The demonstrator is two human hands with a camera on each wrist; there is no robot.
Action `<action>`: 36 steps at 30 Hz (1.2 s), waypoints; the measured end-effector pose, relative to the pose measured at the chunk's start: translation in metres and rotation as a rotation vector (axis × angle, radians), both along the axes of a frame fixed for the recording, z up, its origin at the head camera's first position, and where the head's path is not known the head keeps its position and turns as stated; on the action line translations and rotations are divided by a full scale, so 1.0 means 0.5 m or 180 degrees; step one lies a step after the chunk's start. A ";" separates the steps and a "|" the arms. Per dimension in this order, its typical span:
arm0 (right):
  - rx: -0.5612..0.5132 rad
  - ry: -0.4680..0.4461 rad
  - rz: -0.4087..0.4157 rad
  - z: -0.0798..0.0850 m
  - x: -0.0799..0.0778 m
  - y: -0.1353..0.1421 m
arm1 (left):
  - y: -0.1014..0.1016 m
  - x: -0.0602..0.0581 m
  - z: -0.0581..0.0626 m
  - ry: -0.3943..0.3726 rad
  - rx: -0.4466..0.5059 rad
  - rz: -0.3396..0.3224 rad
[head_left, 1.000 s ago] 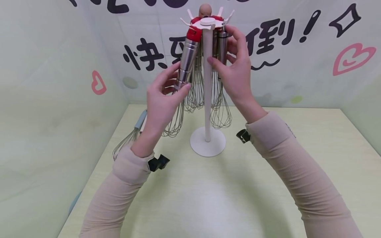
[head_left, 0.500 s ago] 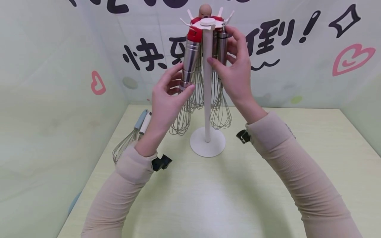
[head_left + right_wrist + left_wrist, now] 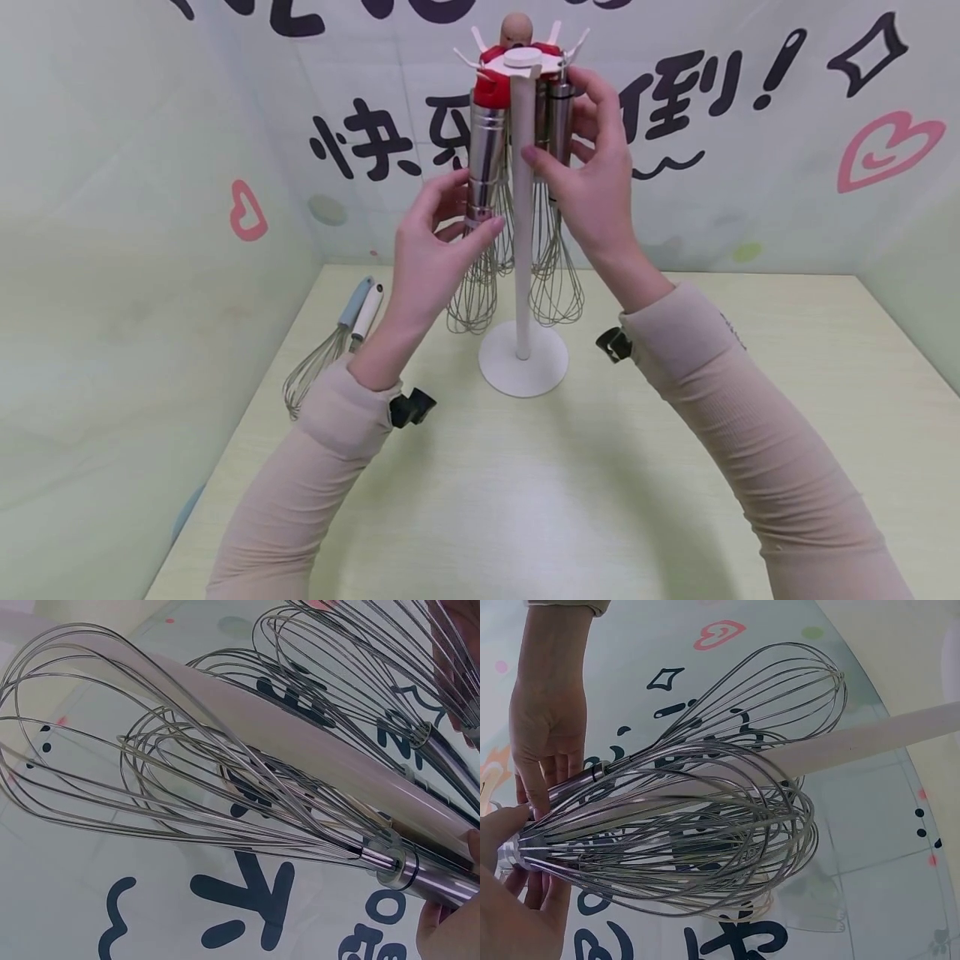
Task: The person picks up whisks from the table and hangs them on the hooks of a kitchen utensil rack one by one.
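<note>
A white stand (image 3: pixel 522 267) with a round base and a ring of hooks holds several whisks by their handles. My left hand (image 3: pixel 423 262) pinches the lower end of a steel-handled whisk (image 3: pixel 487 142) with a red top, its top at the hooks on the stand's left. The handle hangs nearly upright. My right hand (image 3: pixel 603 187) grips the stand near its top, thumb across the post and fingers behind the steel handle of another whisk (image 3: pixel 561 117). In the left wrist view, the wires of the left whisk (image 3: pixel 667 832) overlap those of whisks behind.
Two more whisks, one blue-handled (image 3: pixel 356 302) and one white-handled (image 3: pixel 367 311), lie on the pale table (image 3: pixel 525 500) at the left. A printed cloth backdrop (image 3: pixel 750 167) with dark writing rises behind. A round wooden knob (image 3: pixel 517 29) shows behind the stand's top.
My left hand has moved right, swinging the lower end of the red-topped whisk toward the post, so it hangs straighter. The right hand has stayed in place.
</note>
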State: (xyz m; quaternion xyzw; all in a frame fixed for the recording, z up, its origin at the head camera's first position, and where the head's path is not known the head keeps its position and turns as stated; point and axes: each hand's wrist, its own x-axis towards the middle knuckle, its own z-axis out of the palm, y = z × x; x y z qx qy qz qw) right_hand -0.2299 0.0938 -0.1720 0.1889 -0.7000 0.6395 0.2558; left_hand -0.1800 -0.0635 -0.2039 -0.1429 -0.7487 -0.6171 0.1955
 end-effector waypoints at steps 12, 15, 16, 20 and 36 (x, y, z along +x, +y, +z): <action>0.0054 -0.0015 -0.0048 0.000 0.006 0.002 | -0.001 0.001 -0.010 -0.0065 -0.0023 -0.0032; 0.0021 -0.0026 -0.0045 0.004 0.004 0.004 | -0.002 0.000 -0.012 -0.0082 -0.0036 -0.0035; -0.0005 -0.0033 -0.0041 0.006 0.004 0.005 | -0.002 0.000 -0.012 -0.0091 -0.0037 -0.0037; -0.0169 -0.0047 -0.0011 0.018 0.001 0.009 | -0.004 0.000 -0.013 -0.0098 -0.0039 -0.0039; -0.0343 0.0355 -0.0088 0.048 0.010 0.008 | -0.014 0.004 -0.013 -0.0073 -0.0031 -0.0069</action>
